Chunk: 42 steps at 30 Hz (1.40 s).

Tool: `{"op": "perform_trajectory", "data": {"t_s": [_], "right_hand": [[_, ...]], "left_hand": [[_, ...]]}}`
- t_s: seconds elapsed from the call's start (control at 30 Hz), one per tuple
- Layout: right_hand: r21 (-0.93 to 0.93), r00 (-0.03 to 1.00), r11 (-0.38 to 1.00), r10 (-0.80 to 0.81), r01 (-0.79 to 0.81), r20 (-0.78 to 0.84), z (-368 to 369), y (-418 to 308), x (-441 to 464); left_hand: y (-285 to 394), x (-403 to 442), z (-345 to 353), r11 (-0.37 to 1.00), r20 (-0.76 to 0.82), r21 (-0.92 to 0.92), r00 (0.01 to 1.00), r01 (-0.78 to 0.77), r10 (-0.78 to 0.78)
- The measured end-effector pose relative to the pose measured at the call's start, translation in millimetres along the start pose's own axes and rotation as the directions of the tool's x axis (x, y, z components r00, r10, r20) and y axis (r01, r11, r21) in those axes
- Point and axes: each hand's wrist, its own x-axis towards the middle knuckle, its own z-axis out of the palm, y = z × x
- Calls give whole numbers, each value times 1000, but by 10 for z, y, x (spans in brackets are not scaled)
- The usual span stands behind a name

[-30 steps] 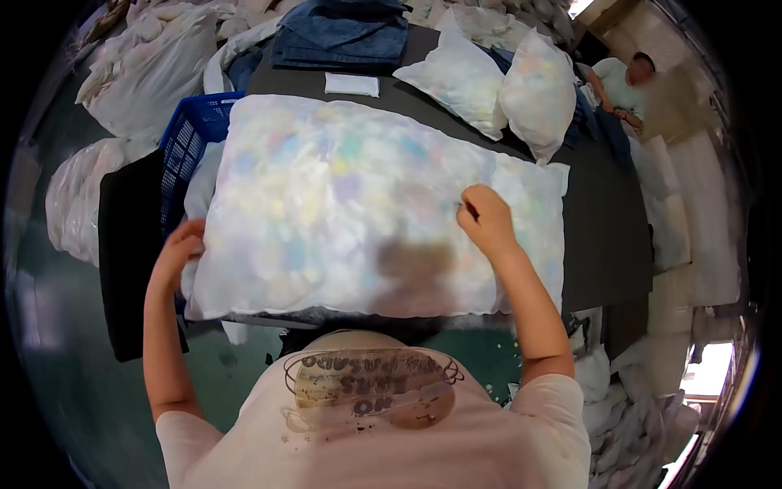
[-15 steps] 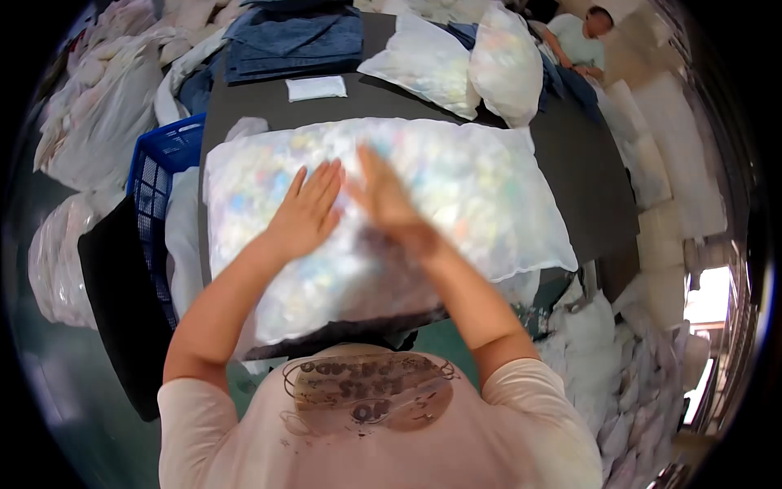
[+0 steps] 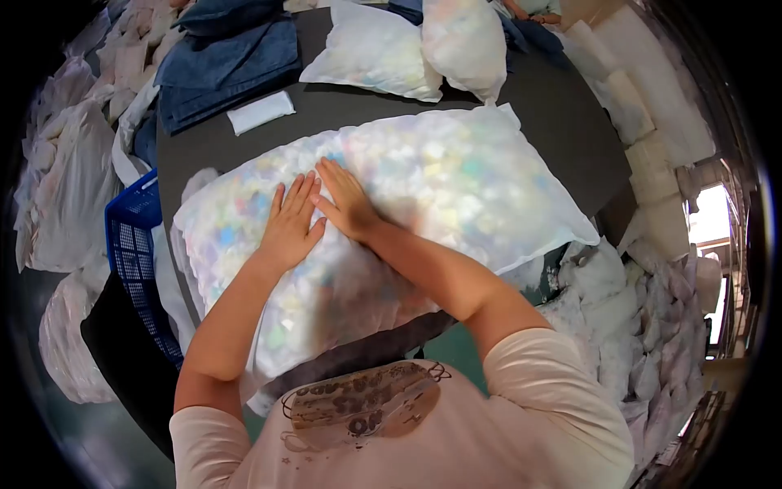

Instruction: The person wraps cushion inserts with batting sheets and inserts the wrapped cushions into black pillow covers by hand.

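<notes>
A large white pillow [image 3: 456, 179], its thin cover showing bits of coloured filling, lies across the dark table in front of me. My left hand [image 3: 287, 226] rests flat on its middle-left part, fingers stretched out. Just to the right, my right hand [image 3: 346, 198] also lies on the pillow with its fingers extended, the two hands almost touching. Neither hand grips anything. The pillow's near edge hangs close to my body, partly hidden by my forearms.
Folded blue denim [image 3: 232, 65] and a small white packet [image 3: 261, 112] lie on the table [image 3: 570, 122]. Two smaller filled white pillows [image 3: 375, 53] are at the back. A blue plastic crate [image 3: 134, 236] stands left. White bags [image 3: 652, 342] are heaped at right; another person's hand [image 3: 521, 10] shows far back.
My right hand has come down and left onto the pillow, close beside my left hand. The whole view has turned and shifted, so the table and pillow appear tilted.
</notes>
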Motion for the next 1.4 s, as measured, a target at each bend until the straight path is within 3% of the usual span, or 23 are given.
{"op": "perform_trajectory", "data": {"t_s": [0.2, 0.27, 0.37, 0.43, 0.53, 0.6, 0.67, 0.73, 0.8, 0.87, 0.93, 1.0, 1.03, 1.1, 1.17, 1.23, 1.27, 1.3, 1.33, 1.4], "right_hand": [[3, 998, 999, -39, 39, -49, -127, -396, -636], [-24, 994, 998, 53, -51, 100, -450, -902, -1109], [-2, 999, 1000, 3, -3, 45, -545, -1110, -1389], [-27, 994, 995, -97, 96, -58, -565, -1086, -1333], [-129, 993, 985, -109, 114, 44, -512, -945, -980], [4, 991, 999, 47, -48, 123, -1000, -1307, -588], [-329, 960, 930, -228, 165, -164, -1613, -1626, -192], [-519, 877, 841, -359, 154, -320, -2141, -1754, 49], [-631, 912, 767, -169, -117, -375, -2482, -1525, -5], [-728, 964, 663, -39, -173, -265, -1724, 62, -744], [-647, 956, 715, 107, -265, -274, -1200, 708, -1136], [-703, 974, 674, 145, -228, -176, -1358, 618, -665], [-722, 973, 655, 194, -225, -127, -1472, 424, -524], [-466, 896, 827, 421, -315, 141, -2025, 99, -69], [-287, 958, 929, 169, -233, -231, -2519, -326, 87], [-519, 833, 825, -116, -222, -541, -2746, -382, -137], [-605, 715, 749, -264, -271, -648, -2831, -403, -306], [-625, 834, 652, 20, -429, -552, -2291, 461, -776], [-707, 866, 501, 302, -500, -399, -1757, 1305, -1241], [-625, 836, 555, 365, -549, -411, -1642, 1217, -1099]], "left_hand": [[377, -562, -141, 996, 36, -33, 996, -78, 79], [752, -1026, -258, 993, 89, -7, 989, -117, 118], [1062, -1323, -139, 992, 76, 63, 991, -113, 108], [1022, -1197, -184, 994, 49, 60, 995, -88, 85], [850, -1110, -274, 996, 11, 12, 996, -86, 86], [726, -1071, -238, 995, -8, -10, 995, -97, 97], [751, -1091, -296, 996, 22, -16, 996, -91, 91], [786, -1075, -318, 995, 15, -41, 996, -88, 89], [784, -1027, -300, 995, 11, -61, 997, -80, 81], [816, -1004, -303, 995, 29, -47, 995, -91, 93], [972, -944, -222, 992, 47, -25, 991, -124, 125], [741, -933, -154, 996, -25, -37, 996, -82, 81], [688, -1032, -299, 994, 12, -86, 997, -72, 73], [660, -896, -335, 989, -7, -130, 997, -77, 77], [686, -976, -305, 988, 0, -135, 998, -69, 69], [671, -941, -274, 987, -3, -148, 998, -67, 68], [652, -947, -281, 986, 3, -153, 998, -59, 60], [635, -932, -288, 986, 9, -157, 998, -57, 59], [671, -938, -252, 988, 3, -142, 998, -64, 65], [725, -881, -147, 991, -22, -106, 997, -77, 75]]}}
